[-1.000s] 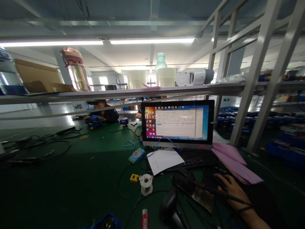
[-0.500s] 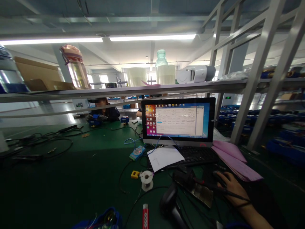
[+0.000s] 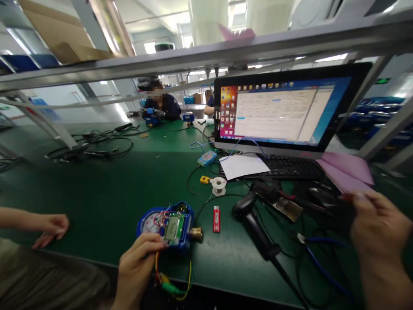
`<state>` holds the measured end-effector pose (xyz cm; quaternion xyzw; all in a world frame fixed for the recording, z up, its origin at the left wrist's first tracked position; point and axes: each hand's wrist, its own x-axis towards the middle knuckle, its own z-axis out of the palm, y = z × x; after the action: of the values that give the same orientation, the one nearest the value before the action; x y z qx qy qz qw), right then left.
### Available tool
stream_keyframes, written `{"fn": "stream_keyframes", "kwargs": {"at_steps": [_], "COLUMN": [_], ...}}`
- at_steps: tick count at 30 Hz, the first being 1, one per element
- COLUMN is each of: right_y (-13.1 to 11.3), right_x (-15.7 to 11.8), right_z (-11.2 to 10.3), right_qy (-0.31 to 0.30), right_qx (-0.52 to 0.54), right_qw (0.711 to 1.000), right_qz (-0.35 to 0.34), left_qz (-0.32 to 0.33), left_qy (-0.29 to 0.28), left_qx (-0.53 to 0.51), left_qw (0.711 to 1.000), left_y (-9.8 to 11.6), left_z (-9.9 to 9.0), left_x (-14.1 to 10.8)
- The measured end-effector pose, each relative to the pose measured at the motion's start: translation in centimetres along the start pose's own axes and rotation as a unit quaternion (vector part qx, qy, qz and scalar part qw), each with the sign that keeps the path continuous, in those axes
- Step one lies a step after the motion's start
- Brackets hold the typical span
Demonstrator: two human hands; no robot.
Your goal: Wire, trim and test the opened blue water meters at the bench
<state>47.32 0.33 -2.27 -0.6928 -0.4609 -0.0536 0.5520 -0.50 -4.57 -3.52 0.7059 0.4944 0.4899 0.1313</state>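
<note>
Nearest you, below the blue meter (image 3: 186,206), red and yellow wires with a green clip (image 3: 169,287) hang at the bench (image 3: 106,185) edge. Your left hand (image 3: 137,262) is at the meter's near side, thumb and fingers pinching the lower edge of its display board (image 3: 174,228). The meter lies open on the bench, its dial, wiring and lit-up board facing up, a brass fitting (image 3: 195,234) pointing right. Well to its left, another person's hand (image 3: 53,228) rests on the bench.

Your right hand (image 3: 380,221) is raised well to the right of the meter, thumb and fingers drawn together; it is blurred, so you cannot tell whether they grip anything. Between the meter and that hand lie a red-and-white stick (image 3: 216,219), the black scanner (image 3: 258,228) and blue-handled pliers (image 3: 301,239).

Beyond the meter, to its right, are the wire spool (image 3: 219,186), a yellow block (image 3: 204,179), a dark tray (image 3: 290,207) and the mouse (image 3: 322,197). Farther out sit a small blue device (image 3: 207,158), white paper (image 3: 243,165) partly over the keyboard (image 3: 290,167), and pink sheets (image 3: 350,168). Behind them stands the lit monitor (image 3: 274,112). Farthest past the meter, a co-worker (image 3: 166,105) in dark clothing handles a blue unit (image 3: 151,117).
</note>
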Motion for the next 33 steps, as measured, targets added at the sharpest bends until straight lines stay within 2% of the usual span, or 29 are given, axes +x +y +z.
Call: {"fn": "stream_keyframes", "kwargs": {"at_steps": [1, 2, 3, 6, 8, 11, 14, 17, 19, 22, 27, 33], "right_y": [-2.4, -4.4, -6.1, -8.2, -7.7, -6.7, -7.5, -9.9, -11.3, -12.3, -12.0, -11.7], "right_x": [-1.7, -3.5, -5.4, -10.1, -11.5, -11.0, -9.4, -8.7, -8.9, -9.7, -10.8, -11.1], "right_z": [0.3, 0.9, 1.7, 4.9, 7.0, 8.6, 8.2, 6.9, 6.4, 6.9, 8.6, 8.7], "right_qy": [-0.121, -0.246, -0.316, -0.41, -0.436, -0.47, -0.535, -0.605, -0.622, -0.605, -0.603, -0.61], "right_qx": [-0.02, -0.031, -0.039, -0.195, -0.271, -0.272, -0.171, -0.015, 0.064, 0.114, 0.138, 0.143], "right_qw": [0.991, 0.963, 0.935, 0.871, 0.84, 0.828, 0.815, 0.776, 0.756, 0.759, 0.755, 0.75], "right_qz": [-0.047, -0.111, -0.158, -0.184, -0.176, -0.144, -0.146, -0.176, -0.193, -0.213, -0.219, -0.214], "left_qz": [-0.001, -0.004, -0.006, -0.009, -0.014, -0.023, -0.027, -0.027, -0.023, -0.018, -0.016, -0.015], "left_qy": [0.004, 0.008, 0.013, 0.028, 0.036, 0.045, 0.047, 0.049, 0.05, 0.05, 0.046, 0.045], "left_qx": [-0.005, -0.009, -0.012, -0.02, -0.018, -0.009, -0.007, -0.007, -0.006, -0.006, -0.008, -0.013], "left_qw": [1.0, 1.0, 1.0, 0.999, 0.999, 0.999, 0.999, 0.998, 0.998, 0.999, 0.999, 0.999], "left_y": [0.1, 0.3, 0.4, 0.6, 0.7, 0.8, 0.9, 1.0, 1.1, 1.1, 0.9, 0.9], "left_z": [0.1, 0.1, 0.2, 0.5, 0.6, 0.7, 0.8, 0.8, 0.8, 0.8, 0.8, 0.8], "left_x": [0.0, -0.1, -0.1, -0.2, -0.2, 0.0, 0.2, 0.1, 0.1, 0.0, -0.1, -0.1]}}
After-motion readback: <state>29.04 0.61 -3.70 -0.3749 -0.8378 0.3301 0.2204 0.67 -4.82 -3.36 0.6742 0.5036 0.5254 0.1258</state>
